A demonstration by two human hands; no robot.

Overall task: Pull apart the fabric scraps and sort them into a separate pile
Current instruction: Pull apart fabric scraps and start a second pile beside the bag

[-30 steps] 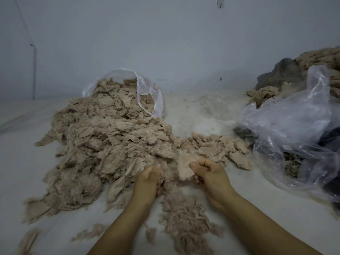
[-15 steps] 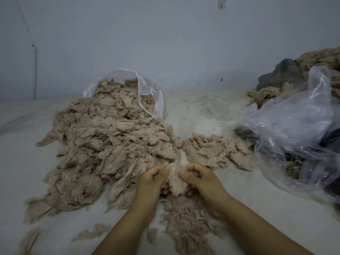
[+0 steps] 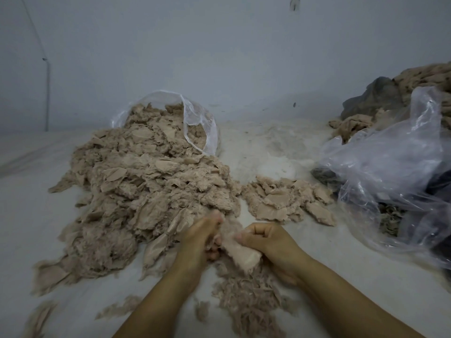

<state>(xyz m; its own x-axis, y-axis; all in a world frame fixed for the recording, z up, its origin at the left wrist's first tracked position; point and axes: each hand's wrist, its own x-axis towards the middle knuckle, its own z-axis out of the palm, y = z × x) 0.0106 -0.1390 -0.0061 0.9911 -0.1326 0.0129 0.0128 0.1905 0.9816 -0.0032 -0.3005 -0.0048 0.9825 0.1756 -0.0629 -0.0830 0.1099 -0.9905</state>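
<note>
A big heap of beige fabric scraps [image 3: 146,191] spills from a clear bag [image 3: 202,123] across the white surface. A smaller pile of flat beige scraps [image 3: 285,203] lies to its right. Near the front edge of the heap, my left hand [image 3: 200,242] and my right hand [image 3: 271,242] both pinch one beige scrap [image 3: 244,252] between them, close together. Below my hands lies a strip of shredded fluffy fibres [image 3: 246,296].
A large crumpled clear plastic bag [image 3: 390,172] sits at the right, with dark and patterned cloth [image 3: 380,98] heaped behind it. A pale wall [image 3: 219,57] closes the back. Loose beige bits [image 3: 117,308] lie at the front left.
My hands came together from slightly apart, both now pinching the scrap that my right hand alone held up. The scrap has dropped lower and folded between them.
</note>
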